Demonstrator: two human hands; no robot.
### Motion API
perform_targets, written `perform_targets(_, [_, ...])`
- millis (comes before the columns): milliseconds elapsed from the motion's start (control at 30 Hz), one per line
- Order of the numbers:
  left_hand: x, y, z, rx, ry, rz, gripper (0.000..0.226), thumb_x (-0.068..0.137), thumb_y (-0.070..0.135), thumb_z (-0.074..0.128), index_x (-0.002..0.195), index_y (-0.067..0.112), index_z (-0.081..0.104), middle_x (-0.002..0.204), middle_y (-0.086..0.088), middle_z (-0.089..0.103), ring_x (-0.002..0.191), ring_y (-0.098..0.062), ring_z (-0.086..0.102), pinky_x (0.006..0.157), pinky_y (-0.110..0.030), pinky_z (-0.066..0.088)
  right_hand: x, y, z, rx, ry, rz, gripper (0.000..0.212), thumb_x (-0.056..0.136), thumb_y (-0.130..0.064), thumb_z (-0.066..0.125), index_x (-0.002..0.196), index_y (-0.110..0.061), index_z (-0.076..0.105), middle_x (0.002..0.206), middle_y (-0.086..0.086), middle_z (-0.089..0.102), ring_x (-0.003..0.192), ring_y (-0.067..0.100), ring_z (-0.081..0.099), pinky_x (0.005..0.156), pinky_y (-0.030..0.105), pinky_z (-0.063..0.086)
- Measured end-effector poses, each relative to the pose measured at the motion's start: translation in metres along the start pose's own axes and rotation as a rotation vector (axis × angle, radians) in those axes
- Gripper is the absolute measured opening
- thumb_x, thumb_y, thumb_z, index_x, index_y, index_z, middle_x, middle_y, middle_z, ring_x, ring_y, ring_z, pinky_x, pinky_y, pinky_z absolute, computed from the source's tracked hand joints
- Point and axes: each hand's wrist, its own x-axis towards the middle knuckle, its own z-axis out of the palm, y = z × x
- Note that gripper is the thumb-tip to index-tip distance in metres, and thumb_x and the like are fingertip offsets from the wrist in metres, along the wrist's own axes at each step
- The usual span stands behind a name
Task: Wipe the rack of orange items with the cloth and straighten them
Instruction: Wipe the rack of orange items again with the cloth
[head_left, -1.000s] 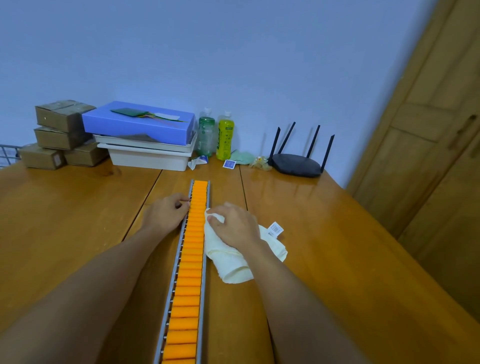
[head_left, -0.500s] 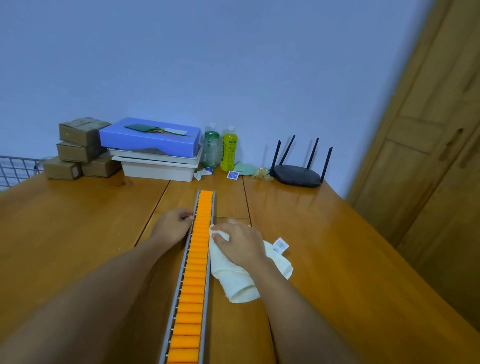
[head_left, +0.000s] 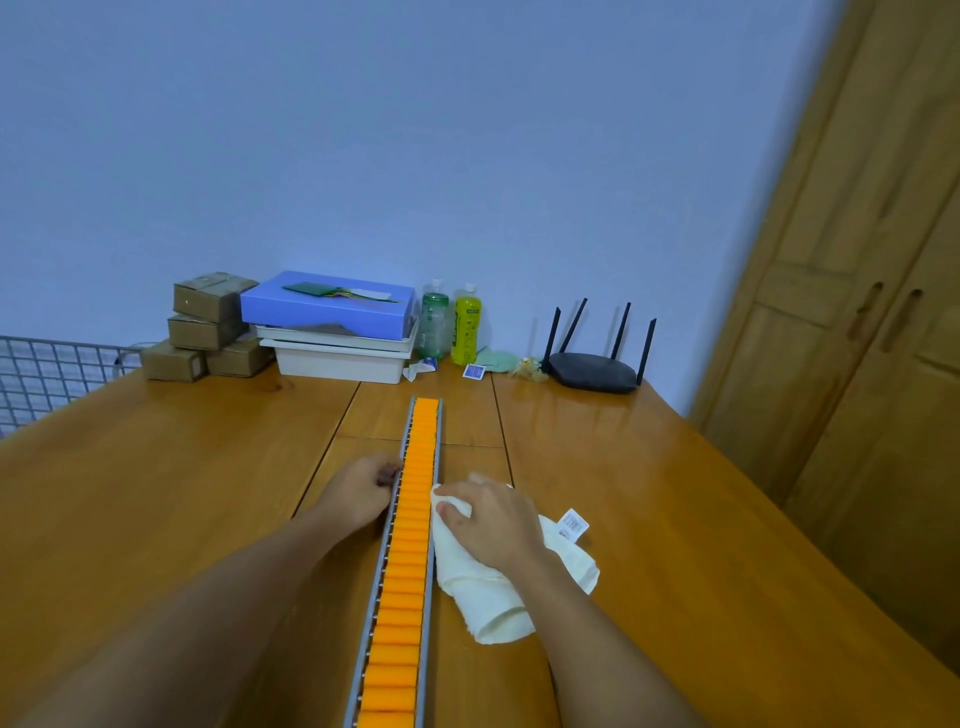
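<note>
We see the rack (head_left: 383, 558) lying along the middle of the wooden table (head_left: 156, 493), running from the near edge of the view away toward the wall. Its row of orange items (head_left: 410, 545) fills it between the two grey rails.

The left hand (head_left: 358, 493) sits at the left rail with its fingers curled and the tips against the rail's edge. We cannot tell whether they pinch it or only rest there. The right hand (head_left: 493, 519) lies palm down on the cream cloth (head_left: 478, 592), fingers bent over its bunched far end and thumb on the corner that touches the right rail. The rest of the cloth trails toward us on the table just right of the rack, with its white tag (head_left: 571, 525) sticking out to the right.

Compared with a second ago, both hands keep the same arrangement on either side of the rack, but more orange items now show beyond them. The whole scene has dropped lower in the view, so more blue wall shows above. The wire grid (head_left: 41, 374) at the far left, barely seen before, is now plainly in view.

Along the far edge of the table stand cardboard boxes (head_left: 208, 322), a blue box (head_left: 327, 312) on white trays (head_left: 337, 358), a green bottle (head_left: 434, 325), a yellow bottle (head_left: 466, 327) and a black router (head_left: 592, 369).
</note>
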Motion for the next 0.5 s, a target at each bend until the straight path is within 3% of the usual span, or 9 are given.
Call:
perform_targets(300, [-0.054,0.002,-0.006,0.091,0.011,0.123,0.034,0.094,0.009,0.069,0.125,0.022,0.067,0.102,0.011,0.065,0.099,-0.007,0.062,0.083,-0.019,0.051,-0.04,-0.018,-0.007,-0.008,-0.018,0.011,0.037,0.099,-0.054,0.045,0.129,-0.042,0.062,0.101,-0.013,0.056,0.094,0.014,0.059,0.074,0.032,0.044])
perform_targets(500, [-0.083,-0.003,-0.008,0.107,-0.007,0.125,0.033,0.092,0.015,0.07,0.123,0.028,0.066,0.105,0.01,0.07,0.1,-0.007,0.066,0.092,-0.035,0.059,-0.066,-0.026,-0.014,-0.007,-0.021,-0.004,0.036,0.099,-0.053,0.046,0.13,-0.043,0.062,0.124,-0.006,0.062,0.112,0.019,0.058,0.085,0.035,0.045])
